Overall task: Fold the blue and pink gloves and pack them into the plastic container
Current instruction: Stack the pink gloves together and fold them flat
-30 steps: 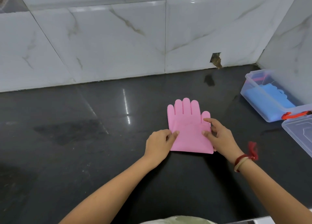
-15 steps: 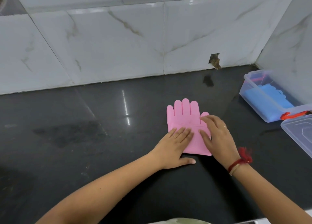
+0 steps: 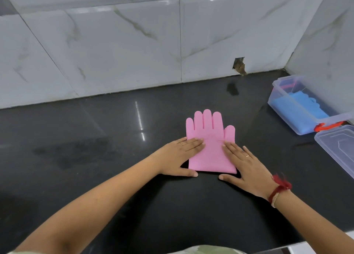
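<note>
A pink glove (image 3: 210, 138) lies flat on the black countertop (image 3: 95, 158), fingers pointing toward the wall. My left hand (image 3: 180, 157) presses flat on its left edge, fingers together and stretched out. My right hand (image 3: 246, 164) presses flat on its right edge the same way. Neither hand grips anything. At the far right stands a clear plastic container (image 3: 283, 108) with a folded blue glove (image 3: 306, 108) inside.
The container's clear lid (image 3: 337, 148) lies on the counter in front of it, with an orange latch (image 3: 325, 126) between them. White marble tiles form the back wall and the right corner. A small hole (image 3: 239, 65) sits in the wall base.
Both hands went from pinching the glove's lower sides to lying flat on it, then slid apart toward the glove's left and right edges.
</note>
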